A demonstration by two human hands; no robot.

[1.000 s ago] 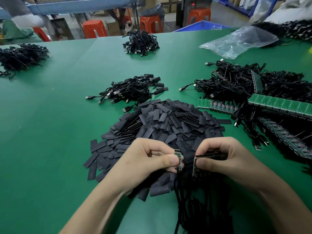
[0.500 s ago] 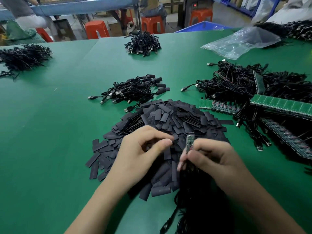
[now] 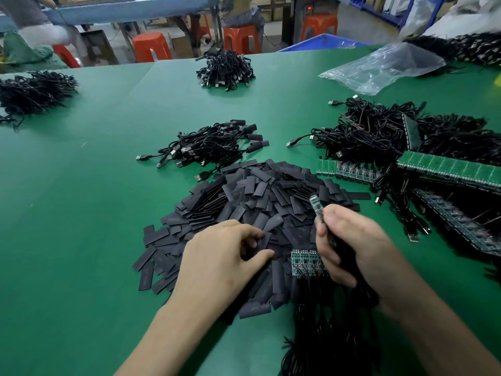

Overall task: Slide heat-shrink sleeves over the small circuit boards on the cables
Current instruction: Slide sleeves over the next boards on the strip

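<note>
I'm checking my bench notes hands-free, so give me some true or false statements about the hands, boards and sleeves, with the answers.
1. The right hand grips a board. True.
2. That board already wears a sleeve. False: it is bare, with its parts showing.
3. The left hand is on the sleeve pile. True.
4. The plastic bag lies beside the left hand. False: it lies at the far right of the table.
5. A board strip lies between the hands. True.
</note>
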